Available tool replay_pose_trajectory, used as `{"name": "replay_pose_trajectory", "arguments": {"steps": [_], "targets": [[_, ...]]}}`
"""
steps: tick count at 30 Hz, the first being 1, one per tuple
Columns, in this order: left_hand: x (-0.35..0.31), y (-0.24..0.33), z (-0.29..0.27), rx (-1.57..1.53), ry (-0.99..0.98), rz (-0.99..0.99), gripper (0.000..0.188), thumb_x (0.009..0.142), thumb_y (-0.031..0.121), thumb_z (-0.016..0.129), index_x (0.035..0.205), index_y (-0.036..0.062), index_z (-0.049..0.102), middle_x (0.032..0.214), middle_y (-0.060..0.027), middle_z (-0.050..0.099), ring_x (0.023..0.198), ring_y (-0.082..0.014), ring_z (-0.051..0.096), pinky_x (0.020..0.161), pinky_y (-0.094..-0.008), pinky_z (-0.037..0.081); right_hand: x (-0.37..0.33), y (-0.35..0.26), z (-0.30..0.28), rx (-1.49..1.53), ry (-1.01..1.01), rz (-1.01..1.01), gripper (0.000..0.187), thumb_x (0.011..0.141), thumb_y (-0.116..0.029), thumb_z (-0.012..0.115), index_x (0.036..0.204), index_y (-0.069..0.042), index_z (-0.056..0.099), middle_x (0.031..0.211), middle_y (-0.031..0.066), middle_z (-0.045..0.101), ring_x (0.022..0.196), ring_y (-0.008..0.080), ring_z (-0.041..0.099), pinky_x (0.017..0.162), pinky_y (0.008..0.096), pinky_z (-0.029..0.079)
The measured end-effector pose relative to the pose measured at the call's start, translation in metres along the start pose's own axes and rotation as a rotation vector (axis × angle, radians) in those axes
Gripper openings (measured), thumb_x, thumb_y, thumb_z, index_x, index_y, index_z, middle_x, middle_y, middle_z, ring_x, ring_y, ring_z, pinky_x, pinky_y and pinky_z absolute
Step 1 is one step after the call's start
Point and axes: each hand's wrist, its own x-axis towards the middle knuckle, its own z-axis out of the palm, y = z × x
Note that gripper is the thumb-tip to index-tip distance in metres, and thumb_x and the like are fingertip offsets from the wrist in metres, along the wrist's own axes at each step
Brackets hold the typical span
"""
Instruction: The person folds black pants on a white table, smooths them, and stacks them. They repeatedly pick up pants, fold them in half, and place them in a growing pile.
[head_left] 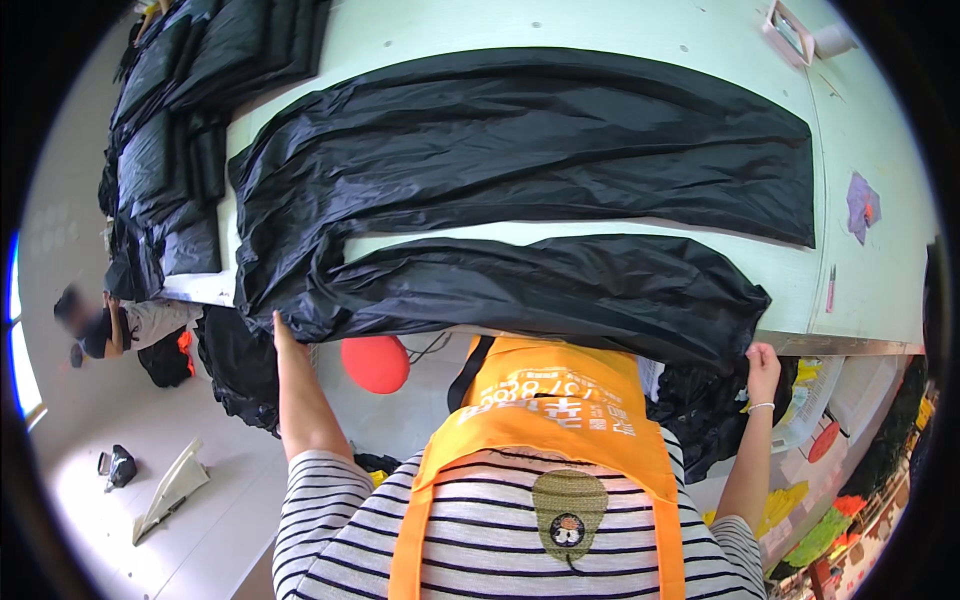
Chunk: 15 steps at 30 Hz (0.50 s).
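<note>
A pair of black trousers (560, 150) in thin, shiny, creased fabric lies across the pale table, its two legs stretching to the right. The near leg runs along the table's front edge, partly over it. At its right end, my right hand (763, 365) pinches the hem corner. My left hand (279, 325) grips the trousers' near edge at the left end; the fabric hides most of its fingers. A strip of tabletop shows between the two legs. The far leg lies spread flat, apart from both hands.
Stacks of folded black garments (155, 160) fill the table's far left. To the right are a purple cloth scrap (861, 207), a pink pen (831, 290) and a pink-framed object (788, 35). A red stool (375, 364) stands below the table edge. Another person (105, 325) is at left.
</note>
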Motion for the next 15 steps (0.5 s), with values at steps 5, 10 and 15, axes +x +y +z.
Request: {"name": "replay_pose_trajectory", "arguments": {"steps": [5, 10, 15], "targets": [[-0.033, 0.002, 0.012, 0.165, 0.192, -0.115, 0.085, 0.077, 0.071, 0.047, 0.14, 0.014, 0.039, 0.144, -0.0062, 0.038, 0.132, -0.0293, 0.036, 0.104, -0.0512, 0.031, -0.015, -0.035, -0.006, 0.301, 0.026, 0.224, 0.018, 0.091, -0.019, 0.059, 0.102, -0.005, 0.057, 0.086, 0.0009, 0.064, 0.077, 0.0068, 0.056, 0.063, 0.0198, 0.041], [-0.055, -0.005, 0.017, -0.194, -0.004, -0.079, 0.091, 0.077, 0.081, 0.024, 0.142, 0.0188, 0.036, 0.148, -0.005, 0.032, 0.134, -0.033, 0.031, 0.105, -0.053, 0.03, -0.015, -0.004, 0.026, 0.059, -0.189, 0.16, 0.015, 0.086, -0.014, 0.064, 0.094, -0.002, 0.06, 0.085, 0.0046, 0.063, 0.074, 0.0104, 0.056, 0.07, 0.0231, 0.045], [-0.088, -0.01, 0.04, -0.249, -0.226, -0.127, 0.092, 0.078, 0.082, 0.014, 0.142, 0.0205, 0.035, 0.149, -0.0051, 0.03, 0.134, -0.0351, 0.031, 0.108, -0.0553, 0.026, -0.02, 0.008, 0.023, 0.063, -0.065, 0.411, 0.045, 0.081, -0.029, 0.071, 0.112, -0.002, 0.054, 0.102, 0.0144, 0.06, 0.077, 0.016, 0.058, 0.073, 0.0264, 0.048]]}}
